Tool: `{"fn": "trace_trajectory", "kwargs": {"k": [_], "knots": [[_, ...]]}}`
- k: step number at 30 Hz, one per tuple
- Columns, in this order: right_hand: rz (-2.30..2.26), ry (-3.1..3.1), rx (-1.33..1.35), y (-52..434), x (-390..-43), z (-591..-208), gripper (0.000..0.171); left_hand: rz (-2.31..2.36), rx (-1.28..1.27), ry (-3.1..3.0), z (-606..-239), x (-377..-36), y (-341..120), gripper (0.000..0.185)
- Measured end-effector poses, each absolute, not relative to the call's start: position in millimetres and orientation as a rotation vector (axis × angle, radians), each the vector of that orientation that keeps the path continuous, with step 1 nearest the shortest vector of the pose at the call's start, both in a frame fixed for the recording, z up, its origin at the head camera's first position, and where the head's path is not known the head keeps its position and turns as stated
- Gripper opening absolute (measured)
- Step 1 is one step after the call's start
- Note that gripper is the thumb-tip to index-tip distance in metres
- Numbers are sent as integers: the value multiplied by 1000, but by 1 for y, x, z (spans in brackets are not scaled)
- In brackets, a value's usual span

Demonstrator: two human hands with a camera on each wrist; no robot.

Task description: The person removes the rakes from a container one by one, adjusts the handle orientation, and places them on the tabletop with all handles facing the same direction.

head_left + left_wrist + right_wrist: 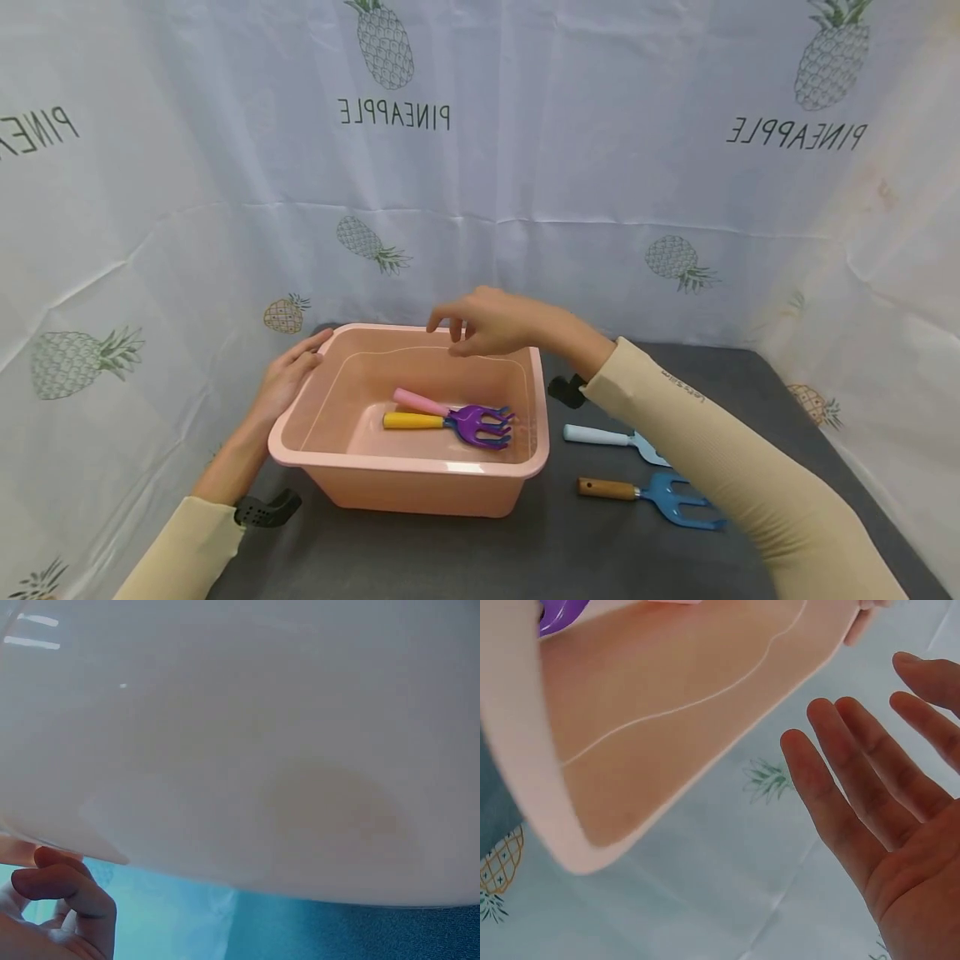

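Your left hand [288,379] lies against the left rim of the pink basin [330,487], at the centre-left of the head view, fingers laid along the upper corner and touching the wall; whether they curl under the lip, you cannot tell from these views. Your right hand [491,323] hovers above the basin's far rim, just right of centre, fingers relaxed and spread, holding nothing; the right wrist view confirms an empty palm [900,847].

Inside the basin, below and slightly toward you from the right hand, lie two toy rakes side by side: one with a pink handle [422,402], one with a yellow handle [412,421], their purple tines [480,425] pointing right. Their long axes run roughly left to right across the frame.

On the dark worktop [570,550], right of the basin and under your right forearm, lie a pale blue trowel [600,437] and a blue fork with a wooden handle [652,493], handles pointing left. The right hand is nearer to all of them.
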State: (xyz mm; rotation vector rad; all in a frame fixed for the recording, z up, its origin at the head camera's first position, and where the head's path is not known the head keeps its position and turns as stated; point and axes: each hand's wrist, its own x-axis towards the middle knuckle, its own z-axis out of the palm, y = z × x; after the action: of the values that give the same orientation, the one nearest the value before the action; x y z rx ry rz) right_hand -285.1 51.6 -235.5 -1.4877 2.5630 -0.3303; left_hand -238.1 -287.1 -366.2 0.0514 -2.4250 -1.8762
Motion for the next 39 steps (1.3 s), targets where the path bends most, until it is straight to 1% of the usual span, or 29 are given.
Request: {"fn": "trace_trajectory", "kwargs": {"k": [10,19,30,33,35,37,39], "knots": [[-363,2527,-1363,19,-304,-253,39,-1903,53,-2433,-366,-236,-288,55],[-514,2448,-1139,-6,-312,-278,41,-1878,67,-2444,-365,-234,-286,55],[-459,2501,-1018,-21,-312,-302,43,-1867,90,-2447,-366,-235,-285,54],[-539,2432,-935,-21,-309,-309,44,-1861,85,-2448,-366,-235,-285,54],[-592,2372,-900,-21,-308,-313,48,-1868,76,-2445,-366,-235,-285,54],[-619,2334,-889,-21,-307,-317,52,-1867,81,-2443,-365,-235,-285,54],[-571,2356,-940,-23,-306,-322,51,-1872,86,-2437,-364,-235,-284,54]]}}
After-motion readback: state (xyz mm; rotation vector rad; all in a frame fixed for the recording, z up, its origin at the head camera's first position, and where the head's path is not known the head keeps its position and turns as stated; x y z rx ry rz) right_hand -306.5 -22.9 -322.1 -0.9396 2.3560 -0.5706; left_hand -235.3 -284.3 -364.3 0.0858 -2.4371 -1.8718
